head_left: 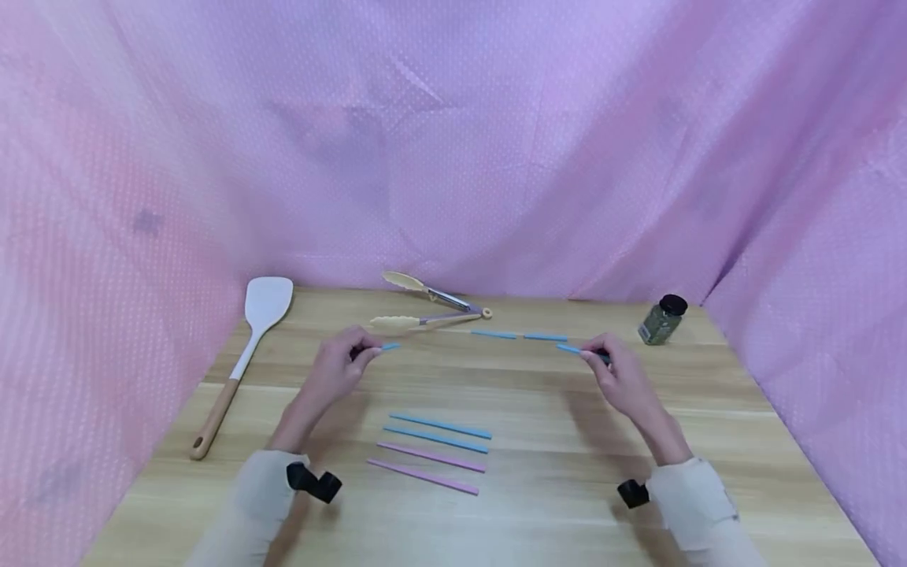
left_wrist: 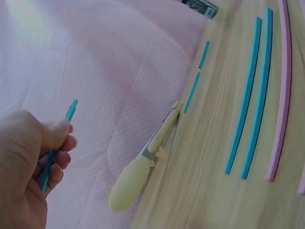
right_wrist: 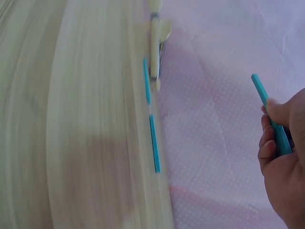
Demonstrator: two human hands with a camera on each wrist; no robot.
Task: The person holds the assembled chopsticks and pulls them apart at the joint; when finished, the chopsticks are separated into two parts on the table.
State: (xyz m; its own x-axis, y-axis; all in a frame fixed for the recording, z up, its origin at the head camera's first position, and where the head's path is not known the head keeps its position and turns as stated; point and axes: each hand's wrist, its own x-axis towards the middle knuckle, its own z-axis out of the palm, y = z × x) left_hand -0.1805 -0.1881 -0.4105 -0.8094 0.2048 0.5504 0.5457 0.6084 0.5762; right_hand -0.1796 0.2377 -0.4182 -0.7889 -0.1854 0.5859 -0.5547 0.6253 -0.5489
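My left hand (head_left: 340, 362) grips a short blue chopstick piece (left_wrist: 70, 110) between thumb and curled fingers; its exposed end steps down to a narrower tip. On the other side, my right hand (head_left: 623, 380) pinches another short blue chopstick piece (right_wrist: 259, 89), its free end pointing inward. Both hands are raised over the table, well apart. Two more short blue pieces, one left (head_left: 494, 335) and one right (head_left: 545, 337), lie end to end with a small gap. Nearer me lie two long blue chopsticks (head_left: 439, 426) and two long pink chopsticks (head_left: 431, 457), roughly parallel.
Cream-tipped tongs (head_left: 395, 322) lie spread at the back of the wooden table (head_left: 567, 488). A white spatula (head_left: 269, 303) with a wooden handle lies at the left. A black-lidded jar (head_left: 660, 323) stands at the back right. Pink sheeting (head_left: 453, 157) encloses the table.
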